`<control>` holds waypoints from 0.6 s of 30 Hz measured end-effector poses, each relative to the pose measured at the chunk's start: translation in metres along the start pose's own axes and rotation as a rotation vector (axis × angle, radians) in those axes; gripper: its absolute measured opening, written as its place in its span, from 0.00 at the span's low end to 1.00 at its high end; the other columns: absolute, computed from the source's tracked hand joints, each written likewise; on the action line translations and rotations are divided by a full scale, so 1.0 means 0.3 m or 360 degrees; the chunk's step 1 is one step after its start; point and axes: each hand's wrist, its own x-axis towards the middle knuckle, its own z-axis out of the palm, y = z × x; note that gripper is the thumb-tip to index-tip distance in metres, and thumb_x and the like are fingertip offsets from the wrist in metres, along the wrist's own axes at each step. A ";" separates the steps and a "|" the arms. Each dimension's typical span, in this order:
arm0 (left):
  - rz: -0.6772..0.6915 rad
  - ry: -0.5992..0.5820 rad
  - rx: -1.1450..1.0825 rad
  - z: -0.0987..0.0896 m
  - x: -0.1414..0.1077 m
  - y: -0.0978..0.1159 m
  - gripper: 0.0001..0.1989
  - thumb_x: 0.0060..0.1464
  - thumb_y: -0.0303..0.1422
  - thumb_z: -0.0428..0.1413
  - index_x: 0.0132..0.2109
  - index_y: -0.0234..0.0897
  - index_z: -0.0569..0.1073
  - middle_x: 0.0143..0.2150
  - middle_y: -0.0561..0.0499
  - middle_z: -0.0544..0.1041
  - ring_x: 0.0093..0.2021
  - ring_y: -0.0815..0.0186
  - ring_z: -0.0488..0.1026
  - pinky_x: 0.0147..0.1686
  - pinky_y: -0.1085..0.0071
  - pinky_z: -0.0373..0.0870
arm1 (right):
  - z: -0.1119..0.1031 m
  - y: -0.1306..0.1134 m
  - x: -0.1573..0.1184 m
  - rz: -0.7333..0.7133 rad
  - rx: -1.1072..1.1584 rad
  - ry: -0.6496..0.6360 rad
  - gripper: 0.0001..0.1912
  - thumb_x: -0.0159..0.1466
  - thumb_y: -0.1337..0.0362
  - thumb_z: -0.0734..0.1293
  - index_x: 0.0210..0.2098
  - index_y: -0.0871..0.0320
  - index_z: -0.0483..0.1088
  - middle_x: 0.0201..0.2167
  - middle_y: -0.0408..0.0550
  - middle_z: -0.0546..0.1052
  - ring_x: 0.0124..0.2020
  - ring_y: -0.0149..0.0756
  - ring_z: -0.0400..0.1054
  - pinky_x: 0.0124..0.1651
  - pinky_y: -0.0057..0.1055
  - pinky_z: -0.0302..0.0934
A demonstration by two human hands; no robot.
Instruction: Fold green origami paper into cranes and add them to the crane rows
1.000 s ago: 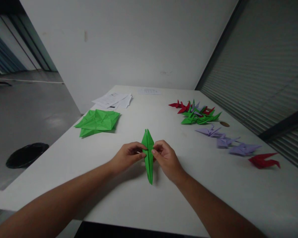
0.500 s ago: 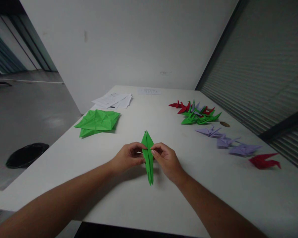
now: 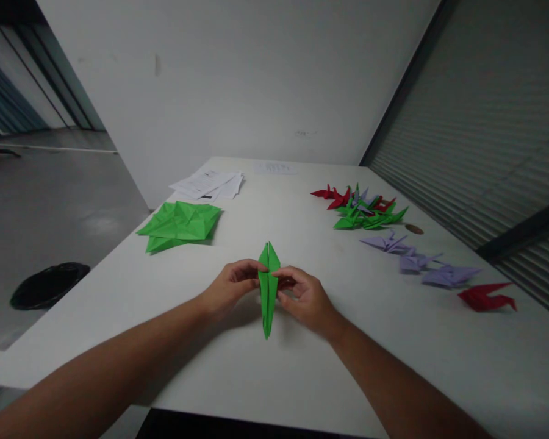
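Note:
Between my hands, above the white table (image 3: 201,360), is a long, narrow piece of folded green origami paper (image 3: 268,299). Its top is pointed, a slit runs down its middle, and its lower end tapers. My left hand (image 3: 231,285) pinches the left edge near the middle. On the opposite edge my right hand (image 3: 305,297) is closed, its index finger resting on the front of the paper and its thumb lower at the side. The fingertips behind the paper are hidden.
Creased green paper sheets (image 3: 180,222) lie at the left, with printed papers (image 3: 208,185) behind them. On the right is a pile of red, green and purple paper cranes (image 3: 366,210). Several purple cranes (image 3: 451,275) and a red crane (image 3: 485,297) sit nearer. A black bin (image 3: 50,285) stands on the floor.
The folded green paper has shifted slightly left and now hangs straighter, its lower tip swung left. My right thumb has moved from the paper's front to lower at its edge.

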 end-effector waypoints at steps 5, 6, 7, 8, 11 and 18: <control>0.0009 -0.0032 0.0038 -0.003 0.001 -0.003 0.12 0.53 0.31 0.68 0.45 0.35 0.80 0.41 0.47 0.83 0.41 0.64 0.79 0.45 0.67 0.72 | -0.008 0.009 0.000 0.0031 0.0062 -0.0039 0.16 0.61 0.64 0.74 0.49 0.53 0.74 0.40 0.47 0.79 0.40 0.38 0.75 0.47 0.38 0.72; 0.0011 -0.0050 0.0044 -0.006 0.001 -0.005 0.12 0.53 0.31 0.68 0.45 0.36 0.79 0.41 0.47 0.82 0.41 0.64 0.79 0.46 0.67 0.72 | -0.010 0.011 0.000 0.0036 0.0078 -0.0052 0.17 0.61 0.64 0.75 0.49 0.53 0.74 0.40 0.47 0.79 0.40 0.38 0.75 0.47 0.38 0.72; 0.0012 -0.0066 0.0048 -0.008 0.000 -0.007 0.13 0.53 0.32 0.69 0.46 0.36 0.79 0.42 0.47 0.82 0.42 0.64 0.79 0.46 0.66 0.72 | -0.012 0.014 -0.001 0.0043 0.0096 -0.0068 0.17 0.61 0.63 0.75 0.49 0.53 0.74 0.40 0.48 0.79 0.40 0.38 0.76 0.47 0.38 0.72; 0.0012 -0.0082 0.0050 -0.011 0.000 -0.009 0.14 0.52 0.32 0.69 0.46 0.36 0.79 0.42 0.46 0.82 0.42 0.63 0.79 0.46 0.66 0.72 | -0.015 0.017 -0.001 0.0050 0.0116 -0.0085 0.18 0.60 0.62 0.76 0.49 0.53 0.74 0.41 0.48 0.80 0.41 0.38 0.76 0.48 0.39 0.71; 0.0009 -0.0103 0.0051 -0.019 0.000 -0.017 0.17 0.50 0.31 0.71 0.47 0.36 0.78 0.42 0.47 0.82 0.43 0.63 0.79 0.46 0.67 0.72 | -0.024 0.030 -0.002 0.0068 0.0163 -0.0134 0.21 0.60 0.61 0.77 0.51 0.54 0.73 0.42 0.49 0.80 0.43 0.39 0.76 0.49 0.39 0.71; -0.0013 -0.0089 0.0100 -0.020 0.007 -0.024 0.18 0.48 0.31 0.72 0.45 0.35 0.76 0.41 0.49 0.82 0.40 0.66 0.78 0.43 0.68 0.72 | -0.042 0.060 -0.001 0.0067 0.0293 -0.0225 0.31 0.53 0.51 0.82 0.52 0.54 0.74 0.45 0.52 0.80 0.44 0.42 0.76 0.50 0.40 0.71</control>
